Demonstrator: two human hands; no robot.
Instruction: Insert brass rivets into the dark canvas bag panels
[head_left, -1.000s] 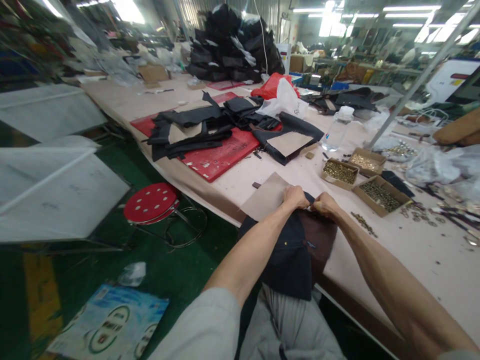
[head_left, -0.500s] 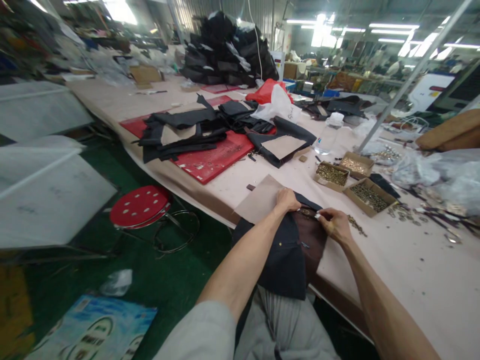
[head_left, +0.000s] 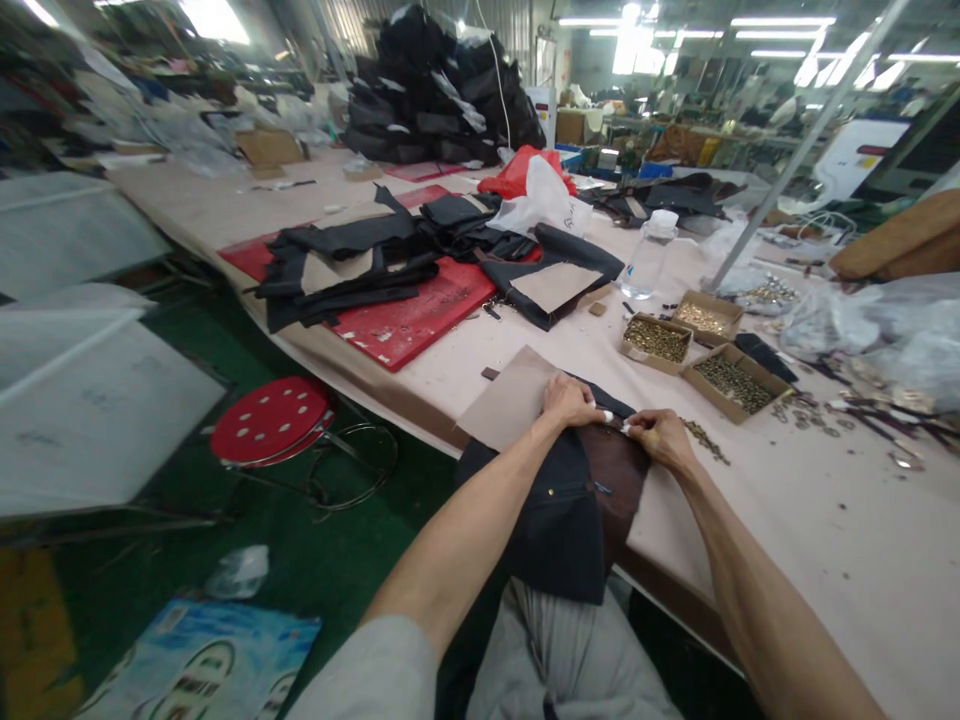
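A black fabric piece [head_left: 559, 530] with a brown lining [head_left: 619, 470] lies over the table edge and hangs above my lap. My left hand [head_left: 570, 400] is closed on its upper edge, wrist resting across the black fabric. Close beside it, my right hand [head_left: 660, 437] pinches at the same edge. White wraps cover some fingertips on both hands, and these almost meet. Whatever small part lies between the fingertips is hidden. A beige panel [head_left: 506, 400] extends from under my left hand. Small brass fittings [head_left: 705, 440] lie just right of my right hand.
Beyond my hands stand small boxes of metal fittings [head_left: 656, 340] and a clear bottle [head_left: 651, 255]. Black cut pieces [head_left: 345, 260] lie on a red board [head_left: 420, 310]. A metal pole [head_left: 810, 140] rises at right. A red stool [head_left: 271, 420] stands on the floor at left.
My hands have come closer together at the fabric's edge. The brass fitting seen between them before is now covered by my fingers. The view has shifted slightly.
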